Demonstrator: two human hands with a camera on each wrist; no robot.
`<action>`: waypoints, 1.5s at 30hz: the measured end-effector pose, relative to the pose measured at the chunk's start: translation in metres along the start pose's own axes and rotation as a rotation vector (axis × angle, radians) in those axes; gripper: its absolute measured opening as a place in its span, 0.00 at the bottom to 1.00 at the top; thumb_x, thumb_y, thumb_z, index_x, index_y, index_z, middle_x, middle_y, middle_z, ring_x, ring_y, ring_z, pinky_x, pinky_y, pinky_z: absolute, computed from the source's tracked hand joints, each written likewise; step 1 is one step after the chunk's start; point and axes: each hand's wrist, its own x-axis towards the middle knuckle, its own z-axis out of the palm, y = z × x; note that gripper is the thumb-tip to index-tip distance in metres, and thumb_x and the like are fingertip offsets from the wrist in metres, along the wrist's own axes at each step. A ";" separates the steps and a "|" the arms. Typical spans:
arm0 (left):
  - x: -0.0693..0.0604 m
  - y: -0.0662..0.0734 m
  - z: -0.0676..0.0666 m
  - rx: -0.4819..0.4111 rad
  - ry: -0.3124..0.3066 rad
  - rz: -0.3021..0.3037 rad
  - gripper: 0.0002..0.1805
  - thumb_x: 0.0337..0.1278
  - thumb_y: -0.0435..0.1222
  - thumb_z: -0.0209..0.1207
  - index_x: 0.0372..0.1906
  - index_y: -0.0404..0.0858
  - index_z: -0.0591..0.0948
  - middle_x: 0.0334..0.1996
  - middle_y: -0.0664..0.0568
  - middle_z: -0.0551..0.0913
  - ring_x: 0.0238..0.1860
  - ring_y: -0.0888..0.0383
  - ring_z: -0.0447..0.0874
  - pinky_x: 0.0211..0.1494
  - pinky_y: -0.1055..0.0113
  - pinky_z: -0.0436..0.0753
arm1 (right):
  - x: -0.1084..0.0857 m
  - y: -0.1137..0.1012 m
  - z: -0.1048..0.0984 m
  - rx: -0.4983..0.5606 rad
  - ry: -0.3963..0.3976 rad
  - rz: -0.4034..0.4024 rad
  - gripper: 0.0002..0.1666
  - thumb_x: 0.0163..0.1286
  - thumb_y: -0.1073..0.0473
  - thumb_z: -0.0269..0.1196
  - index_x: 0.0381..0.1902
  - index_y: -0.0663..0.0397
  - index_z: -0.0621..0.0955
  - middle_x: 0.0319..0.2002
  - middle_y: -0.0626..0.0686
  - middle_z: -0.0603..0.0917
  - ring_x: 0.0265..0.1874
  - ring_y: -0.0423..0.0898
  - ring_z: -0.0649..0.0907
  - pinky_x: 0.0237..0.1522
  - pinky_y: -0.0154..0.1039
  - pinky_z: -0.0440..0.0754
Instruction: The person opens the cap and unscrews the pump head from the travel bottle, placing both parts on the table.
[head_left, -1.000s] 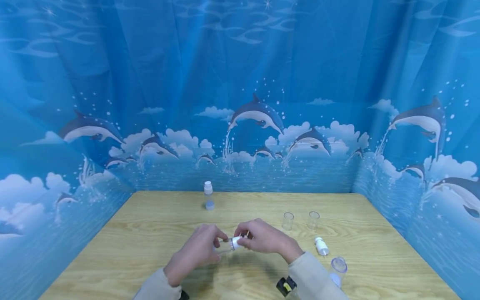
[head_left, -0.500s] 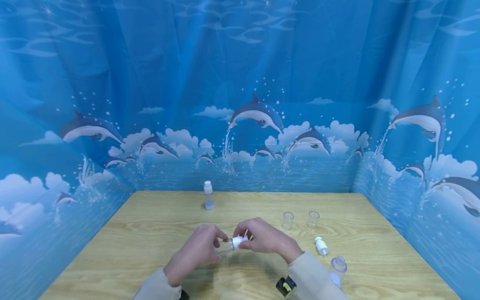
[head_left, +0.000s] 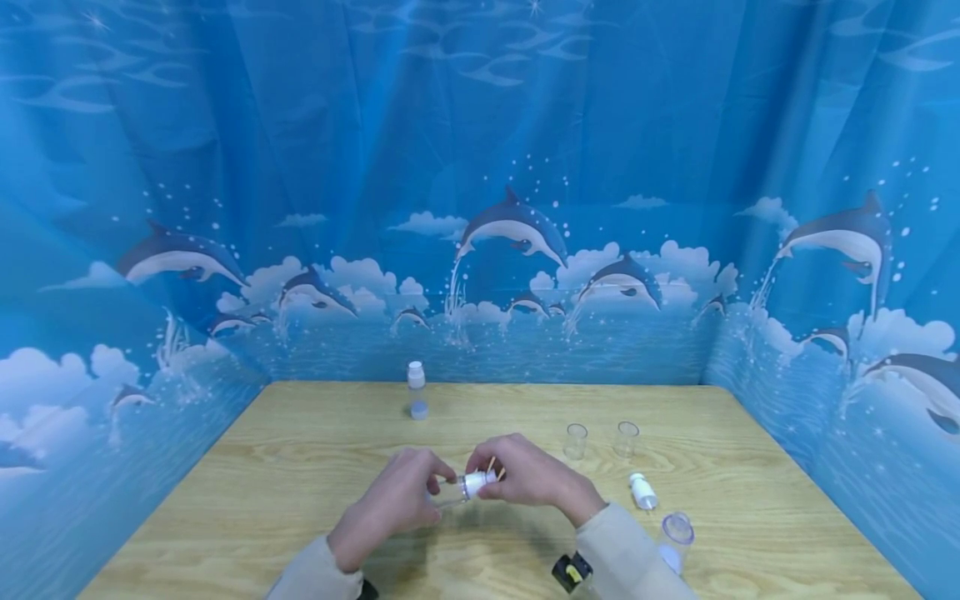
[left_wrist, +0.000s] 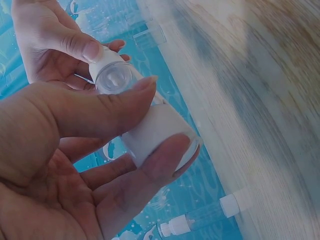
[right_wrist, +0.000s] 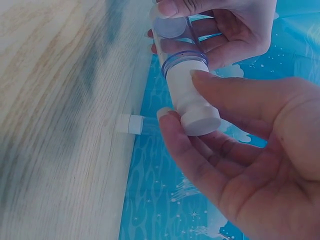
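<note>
My left hand [head_left: 401, 497] holds the clear bottle body [right_wrist: 172, 42], thumb on one side and fingers on the other. A white disc shows inside its far end in the right wrist view. Opposite it, my right hand [head_left: 525, 472] pinches the white pump top [right_wrist: 187, 90] between thumb and index finger. The pump top meets the bottle's purple-tinted rim [right_wrist: 185, 59]; whether it is fully seated I cannot tell. Bottle and top lie in one line, tilted sideways above the wooden table [head_left: 322, 467]. Fingers partly cover both parts.
A white-topped bottle [head_left: 417, 392] stands at the back left. Right of the hands are two clear cups [head_left: 575, 442], a white pump top [head_left: 642, 492] lying tilted, and a clear bottle body [head_left: 678, 540] with a purple rim. Printed blue curtains [head_left: 480, 125] surround the table.
My right fingers have shifted slightly around the pump top, and more of its white end shows. My left hand has kept its place on the bottle body.
</note>
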 end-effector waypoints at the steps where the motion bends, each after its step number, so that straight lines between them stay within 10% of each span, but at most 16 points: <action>1: 0.000 0.000 0.000 0.000 -0.002 -0.002 0.28 0.31 0.21 0.73 0.47 0.38 0.89 0.38 0.44 0.90 0.37 0.55 0.85 0.41 0.56 0.89 | 0.000 0.000 0.000 0.001 -0.001 0.001 0.13 0.65 0.65 0.71 0.48 0.53 0.86 0.42 0.49 0.89 0.40 0.40 0.86 0.42 0.25 0.83; 45: -0.001 0.000 -0.001 0.008 0.004 0.002 0.28 0.32 0.21 0.74 0.47 0.39 0.89 0.38 0.45 0.90 0.37 0.55 0.85 0.41 0.57 0.88 | -0.002 0.000 0.003 0.122 -0.041 0.034 0.13 0.77 0.60 0.60 0.52 0.59 0.85 0.40 0.53 0.90 0.29 0.43 0.87 0.32 0.30 0.85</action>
